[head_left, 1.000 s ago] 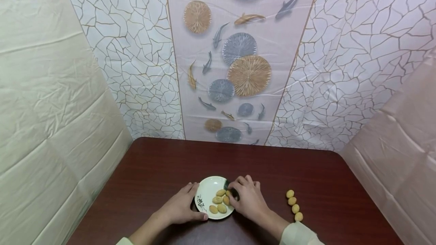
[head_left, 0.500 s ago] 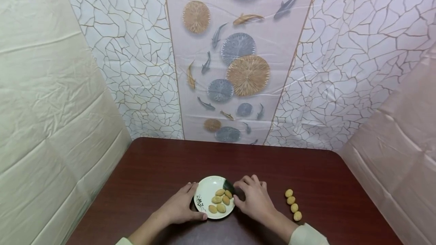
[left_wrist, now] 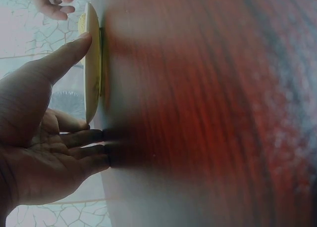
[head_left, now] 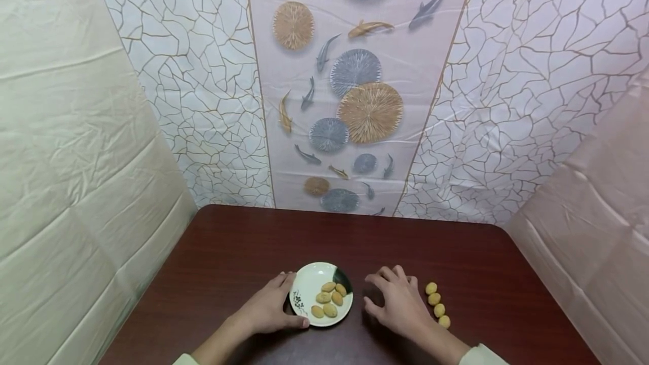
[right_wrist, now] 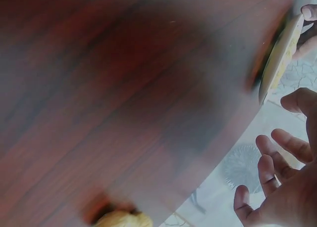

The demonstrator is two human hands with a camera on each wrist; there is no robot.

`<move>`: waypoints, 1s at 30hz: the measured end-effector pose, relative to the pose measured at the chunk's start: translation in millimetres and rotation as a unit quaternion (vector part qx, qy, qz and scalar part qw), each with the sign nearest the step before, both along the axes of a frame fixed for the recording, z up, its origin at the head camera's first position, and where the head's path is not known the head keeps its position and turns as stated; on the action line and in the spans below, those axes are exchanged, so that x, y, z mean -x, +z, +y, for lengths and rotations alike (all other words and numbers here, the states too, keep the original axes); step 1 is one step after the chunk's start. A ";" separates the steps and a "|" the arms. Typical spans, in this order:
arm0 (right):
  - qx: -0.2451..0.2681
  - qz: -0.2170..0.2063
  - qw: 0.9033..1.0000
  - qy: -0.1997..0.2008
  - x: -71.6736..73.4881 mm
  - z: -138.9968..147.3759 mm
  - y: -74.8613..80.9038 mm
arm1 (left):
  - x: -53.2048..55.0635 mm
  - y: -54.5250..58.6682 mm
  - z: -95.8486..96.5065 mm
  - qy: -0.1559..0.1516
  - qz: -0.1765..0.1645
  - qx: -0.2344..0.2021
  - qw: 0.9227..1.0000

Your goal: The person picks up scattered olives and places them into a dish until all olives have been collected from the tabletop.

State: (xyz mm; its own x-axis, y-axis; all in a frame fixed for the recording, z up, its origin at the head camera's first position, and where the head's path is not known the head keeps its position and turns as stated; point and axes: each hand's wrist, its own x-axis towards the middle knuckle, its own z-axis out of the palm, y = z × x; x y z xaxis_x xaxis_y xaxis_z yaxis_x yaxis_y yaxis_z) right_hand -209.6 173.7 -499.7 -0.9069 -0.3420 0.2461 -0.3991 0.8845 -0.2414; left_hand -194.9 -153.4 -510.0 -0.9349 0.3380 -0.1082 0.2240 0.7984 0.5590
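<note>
A small white plate point(head_left: 309, 277) with a dark green patch and a painted sprig stands on the table. Several yellow oval fruits point(head_left: 329, 310), like small dates, lie on it. My left hand point(head_left: 270, 307) holds the plate's left edge, thumb near the front and fingers farther back; in the left wrist view the thumb point(left_wrist: 74, 49) lies against the rim. My right hand point(head_left: 398, 302) hovers just right of the plate with its fingers loosely bent and nothing between them. Beside it, a slanting row of several like fruits point(head_left: 439, 310) lies on the table.
The dark red-brown table point(head_left: 243, 241) has rounded far corners. Behind it hangs a patterned cloth point(head_left: 355, 185) with fish and discs, and pale cloth sheets point(head_left: 91, 185) close in both sides.
My right hand has let go of a fruit at the plate's right side and drawn away to the right, toward the row. The left hand and the plate have stayed put.
</note>
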 end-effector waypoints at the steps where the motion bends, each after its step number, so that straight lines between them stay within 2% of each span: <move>1: -0.002 0.006 1.000 -0.002 -0.7 2.7 -0.5 | -0.1 0.0 0.0 0.000 0.000 0.000 1.000; 7: -0.002 0.058 0.998 -0.007 -2.9 21.2 -5.5 | 0.5 -1.5 0.3 0.001 0.001 0.006 1.000; 11: -0.003 0.073 0.997 -0.011 -5.1 34.3 -5.9 | 1.0 -1.4 0.8 0.002 0.000 0.011 1.000; 22: -0.023 0.080 0.996 -0.042 -0.7 74.3 -8.2 | 0.2 0.6 2.4 0.005 0.006 0.013 1.000; 30: -0.031 0.048 0.996 -0.062 -1.5 96.6 -7.3 | 0.4 -0.7 2.0 0.004 0.008 0.012 1.000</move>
State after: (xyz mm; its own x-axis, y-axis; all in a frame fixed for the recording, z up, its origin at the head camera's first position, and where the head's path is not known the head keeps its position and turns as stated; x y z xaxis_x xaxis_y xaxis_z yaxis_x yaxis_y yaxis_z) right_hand -208.1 270.2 -507.1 -0.9166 -0.2459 0.3153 -0.3044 0.9405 -0.1512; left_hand -195.4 -151.4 -510.7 -0.9395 0.3275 -0.1004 0.2262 0.8133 0.5361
